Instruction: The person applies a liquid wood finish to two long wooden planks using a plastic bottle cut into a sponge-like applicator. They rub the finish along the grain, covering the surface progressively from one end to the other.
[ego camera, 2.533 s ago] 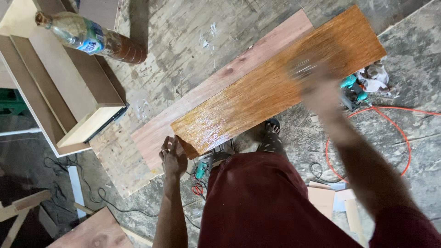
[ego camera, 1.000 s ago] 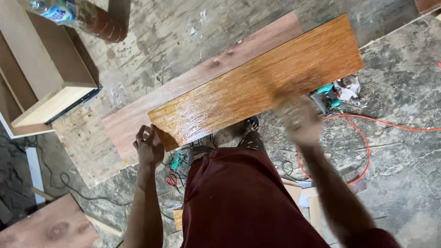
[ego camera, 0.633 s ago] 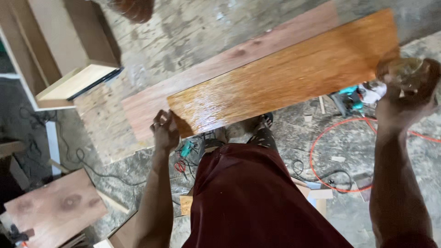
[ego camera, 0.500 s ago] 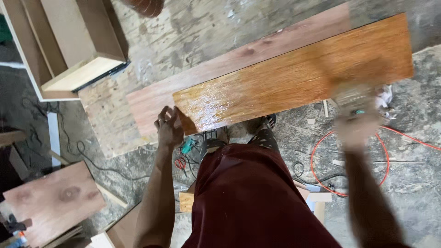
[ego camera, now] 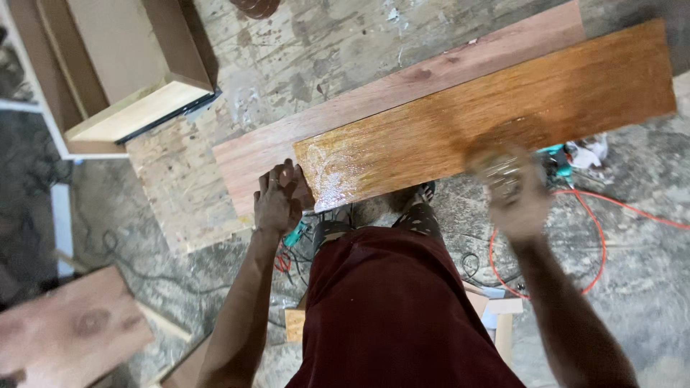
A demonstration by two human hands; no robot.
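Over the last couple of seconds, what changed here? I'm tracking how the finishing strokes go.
The right hand, blurred and holding something I cannot make out, swept from the glossy board's far right end back towards its middle, at the near edge. The left hand stayed pressed at the board's left end. The glossy board remains on top of the paler board, and the orange cord lies where it was.

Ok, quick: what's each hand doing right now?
Left hand: fingers spread, pressing on the end of the glossy board.
Right hand: blurred over the board, grip cannot be told.
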